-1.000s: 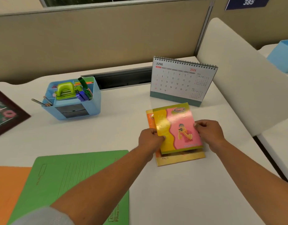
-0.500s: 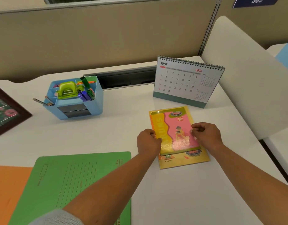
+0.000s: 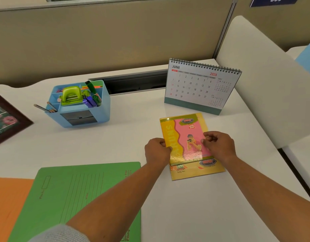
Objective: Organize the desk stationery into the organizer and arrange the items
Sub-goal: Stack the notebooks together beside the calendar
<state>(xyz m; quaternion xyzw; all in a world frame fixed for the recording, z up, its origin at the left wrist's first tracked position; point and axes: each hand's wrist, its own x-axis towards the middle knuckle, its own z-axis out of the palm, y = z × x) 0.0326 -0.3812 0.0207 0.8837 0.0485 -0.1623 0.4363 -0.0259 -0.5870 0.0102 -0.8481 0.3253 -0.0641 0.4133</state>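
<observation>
Since a second ago the small notebook (image 3: 184,137) has been turned square and slid up over the large notebook (image 3: 198,172). It lay skewed across it; now their far edges run close together and only the near strip of the lower cover shows. Both grips have travelled with it.

Layout, by size. The worktop (image 3: 126,140) is white. A green folder (image 3: 77,194) lies flat at the near left, with an orange folder (image 3: 9,203) at its left. A desk calendar (image 3: 199,84) stands just beyond the notebooks. The blue organizer (image 3: 81,117) sits well apart to the left and holds a green hole punch (image 3: 71,94), markers (image 3: 91,101) and pencils (image 3: 44,108). The two notebooks lie stacked between the calendar and my forearms.

Handling. I judge both notebooks light, thin and flexible, with glossy covers that slide readily on each other, so a one-sided pull would likely skew the stack. Take hold at opposite long edges, mid-length.

Pose. The left grip (image 3: 157,151) is curled, knuckles up, closed narrow on the left edge of the small notebook with the thumb on its cover. The right grip (image 3: 218,145) is curled likewise and pinches the right edge; whether its fingers reach under that edge I cannot tell. Both forearms run in from the near side, wrists low over the worktop
</observation>
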